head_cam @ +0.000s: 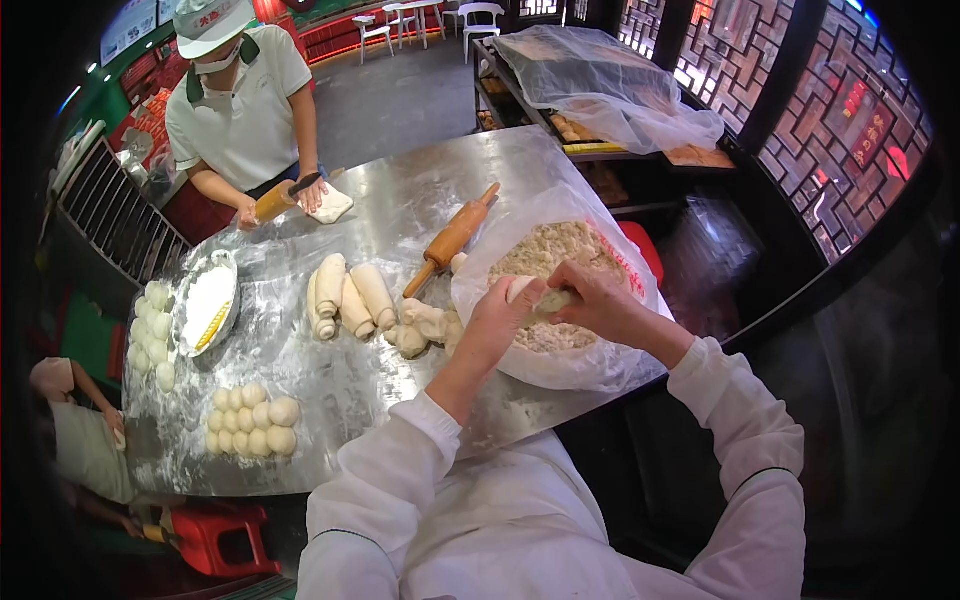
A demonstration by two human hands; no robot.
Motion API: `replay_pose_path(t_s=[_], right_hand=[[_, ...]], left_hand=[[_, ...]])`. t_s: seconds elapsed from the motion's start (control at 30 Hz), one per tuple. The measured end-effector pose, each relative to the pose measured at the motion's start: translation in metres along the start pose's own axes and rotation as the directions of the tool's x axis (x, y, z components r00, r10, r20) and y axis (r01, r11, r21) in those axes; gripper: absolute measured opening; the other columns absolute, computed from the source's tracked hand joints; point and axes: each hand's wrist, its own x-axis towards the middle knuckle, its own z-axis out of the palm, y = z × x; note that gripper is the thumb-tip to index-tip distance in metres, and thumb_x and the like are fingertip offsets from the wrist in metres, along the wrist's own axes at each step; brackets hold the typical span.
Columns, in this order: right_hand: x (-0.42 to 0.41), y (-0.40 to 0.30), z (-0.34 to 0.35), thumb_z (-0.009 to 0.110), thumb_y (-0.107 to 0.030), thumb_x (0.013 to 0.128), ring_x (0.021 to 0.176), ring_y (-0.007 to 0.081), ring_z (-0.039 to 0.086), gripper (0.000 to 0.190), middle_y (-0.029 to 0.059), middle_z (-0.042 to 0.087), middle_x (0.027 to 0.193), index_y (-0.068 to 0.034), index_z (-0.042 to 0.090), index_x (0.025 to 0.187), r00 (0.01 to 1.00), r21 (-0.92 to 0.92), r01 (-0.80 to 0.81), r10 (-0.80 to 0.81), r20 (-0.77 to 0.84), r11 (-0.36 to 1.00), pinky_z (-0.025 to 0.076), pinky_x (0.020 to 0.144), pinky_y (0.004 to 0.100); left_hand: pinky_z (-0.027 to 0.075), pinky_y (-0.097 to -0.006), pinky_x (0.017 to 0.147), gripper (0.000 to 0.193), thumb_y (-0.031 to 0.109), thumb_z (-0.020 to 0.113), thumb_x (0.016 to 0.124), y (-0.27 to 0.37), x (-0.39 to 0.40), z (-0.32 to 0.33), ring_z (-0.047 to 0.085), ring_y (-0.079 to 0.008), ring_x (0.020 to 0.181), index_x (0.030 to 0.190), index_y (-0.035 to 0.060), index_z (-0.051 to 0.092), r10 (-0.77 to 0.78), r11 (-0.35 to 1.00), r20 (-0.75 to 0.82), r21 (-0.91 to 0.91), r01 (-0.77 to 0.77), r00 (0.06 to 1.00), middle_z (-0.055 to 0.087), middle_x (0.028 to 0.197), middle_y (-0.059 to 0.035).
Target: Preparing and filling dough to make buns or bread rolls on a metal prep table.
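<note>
Above a plastic-lined basin of crumbly filling [544, 251], my two hands meet around a piece of dough [553, 301]. My left hand [496, 315] cups it from the left, thumb on top. From the right, the bent fingers of my right hand [604, 300] pinch its edge. My fingers partly hide the dough, so whether filling sits inside cannot be told. Several lumps of dough [424, 326] lie just left of the basin. Beyond them are a few rolled dough logs [349, 300] and a wooden rolling pin [457, 229].
Across the steel table [390, 180], a co-worker [240, 112] holds a rolling pin [276, 201] by a flat dough sheet [330, 204]. Dough balls [251, 420] and a flour bowl [210, 300] stand left. Another person [86, 435] is at the left edge; a plastic-covered rack [592, 82] is back right.
</note>
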Motion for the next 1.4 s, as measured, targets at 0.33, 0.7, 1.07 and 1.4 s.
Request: replay_pose_path(t_s=[0.33,0.7,1.07,1.4], right_hand=[[0.012,0.004,0.015,0.066,-0.004,0.085,0.09,0.036,0.061,0.023,0.0147,0.061,0.091,-0.005,0.056,0.105,0.946,-0.098,0.058,-0.086,-0.312,0.994,0.048,0.079,0.0438],[0.006,0.001,0.034,0.066,-0.018,0.091,0.133,0.0378,0.047,0.057,0.022,0.048,0.146,-0.001,0.045,0.142,0.959,-0.2,0.066,-0.118,-0.257,0.978,0.032,0.115,0.0461],[0.016,-0.001,0.038,0.077,-0.023,0.085,0.148,0.0391,0.027,0.09,0.0215,0.023,0.162,-0.002,0.025,0.155,0.968,-0.284,0.151,-0.2,-0.152,0.947,0.028,0.118,0.0443],[0.02,-0.023,0.061,0.075,-0.019,0.088,0.139,0.0347,0.04,0.08,0.0183,0.039,0.151,-0.005,0.028,0.152,0.956,-0.025,0.177,-0.178,-0.233,0.984,0.034,0.114,0.0417]], left_hand=[[0.052,-0.0262,0.06,0.03,0.016,0.07,0.093,-0.003,0.005,-0.006,0.067,-0.0152,0.077,0.116,0.0008,0.06,0.052,0.945,-0.067,-0.321,-0.07,0.996,0.067,0.096,-0.0081],[0.056,-0.0298,0.063,0.032,0.011,0.064,0.095,-0.003,-0.005,-0.016,0.07,-0.0225,0.084,0.123,0.0016,0.051,-0.048,0.809,-0.081,-0.588,-0.009,0.996,0.063,0.106,-0.01],[0.058,-0.0408,0.087,0.035,0.029,0.046,0.108,-0.007,0.009,-0.013,0.065,-0.0227,0.101,0.129,0.0017,0.048,-0.019,0.689,0.027,-0.724,0.033,0.999,0.059,0.116,-0.01],[0.049,-0.0285,0.084,0.045,0.035,0.054,0.104,-0.002,0.001,-0.013,0.062,-0.0148,0.095,0.129,-0.0017,0.058,0.151,0.959,-0.049,-0.237,-0.158,0.987,0.065,0.115,-0.007]])
